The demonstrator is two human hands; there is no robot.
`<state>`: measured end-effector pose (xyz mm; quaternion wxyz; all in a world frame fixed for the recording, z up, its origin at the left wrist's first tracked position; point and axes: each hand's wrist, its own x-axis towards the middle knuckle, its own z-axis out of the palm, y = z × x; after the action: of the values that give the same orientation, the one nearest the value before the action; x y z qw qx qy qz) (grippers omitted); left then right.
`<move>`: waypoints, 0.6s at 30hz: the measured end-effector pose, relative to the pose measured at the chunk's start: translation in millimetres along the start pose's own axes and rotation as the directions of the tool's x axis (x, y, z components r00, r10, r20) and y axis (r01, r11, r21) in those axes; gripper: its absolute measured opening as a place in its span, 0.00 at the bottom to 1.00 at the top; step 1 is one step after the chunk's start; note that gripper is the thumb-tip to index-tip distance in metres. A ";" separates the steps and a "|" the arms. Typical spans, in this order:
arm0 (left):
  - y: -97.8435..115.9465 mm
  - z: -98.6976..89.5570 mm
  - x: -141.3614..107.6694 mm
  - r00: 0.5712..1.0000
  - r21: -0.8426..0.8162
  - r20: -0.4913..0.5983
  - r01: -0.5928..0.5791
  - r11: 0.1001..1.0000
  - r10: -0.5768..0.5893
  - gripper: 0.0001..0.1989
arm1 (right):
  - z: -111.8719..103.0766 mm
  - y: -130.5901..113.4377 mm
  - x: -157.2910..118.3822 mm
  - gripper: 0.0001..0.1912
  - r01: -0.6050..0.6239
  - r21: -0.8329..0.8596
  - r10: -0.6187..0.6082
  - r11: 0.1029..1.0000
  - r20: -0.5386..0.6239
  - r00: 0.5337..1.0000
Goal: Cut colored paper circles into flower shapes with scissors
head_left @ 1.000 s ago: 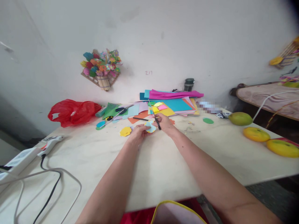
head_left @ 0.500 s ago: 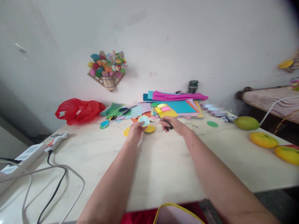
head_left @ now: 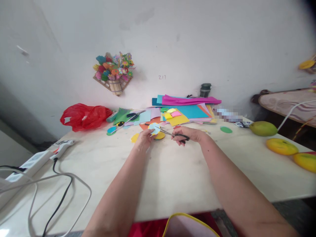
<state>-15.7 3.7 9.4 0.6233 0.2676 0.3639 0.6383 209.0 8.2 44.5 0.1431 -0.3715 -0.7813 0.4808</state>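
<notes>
Pinched in my left hand (head_left: 144,139) is a light blue paper circle (head_left: 154,128) with a yellow edge showing at its rim. My right hand (head_left: 187,135) is closed round the black handles of a pair of scissors (head_left: 170,133). The blades point left and reach the right side of the circle; whether they are biting into the paper is too small to tell. Below and behind the circle lie a yellow disc (head_left: 161,135) and a yellow piece (head_left: 134,138), both partly covered by my left hand.
Coloured sheets (head_left: 197,112) are piled at the back, with a second pair of scissors (head_left: 134,115) among them. A red plastic bag (head_left: 82,116) lies at the left. Cables and a power strip (head_left: 32,163) fill the left edge. Several mangoes (head_left: 281,146) rest at the right.
The scissors have swung from pointing up and left to pointing left, with their blades now at the circle. My right hand has shifted slightly right and down.
</notes>
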 end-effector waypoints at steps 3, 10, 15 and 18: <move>0.9 0.8 -2.6 0.999 0.019 0.040 0.025 1.000 -0.026 0.08 | 1.9 0.8 1.2 0.13 -0.012 -0.014 0.012 1.000 0.010 1.000; 2.5 -0.9 -3.7 0.992 0.036 0.089 0.081 0.996 -0.084 0.10 | 2.6 0.8 0.7 0.13 -0.034 0.004 0.034 0.999 0.033 0.999; 4.5 -2.1 -4.1 0.990 0.014 0.085 0.108 0.994 -0.108 0.12 | 0.4 -2.5 -2.9 0.14 -0.054 -0.019 0.054 0.998 0.023 0.998; 6.6 -1.0 -5.8 0.989 0.006 0.067 0.130 0.992 -0.130 0.12 | -1.0 -4.5 -5.2 0.15 -0.058 -0.018 0.058 0.998 0.020 0.998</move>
<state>-20.1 -1.9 14.7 0.6752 0.2651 0.3597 0.5869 211.2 3.9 49.5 0.1178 -0.3902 -0.7759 0.4816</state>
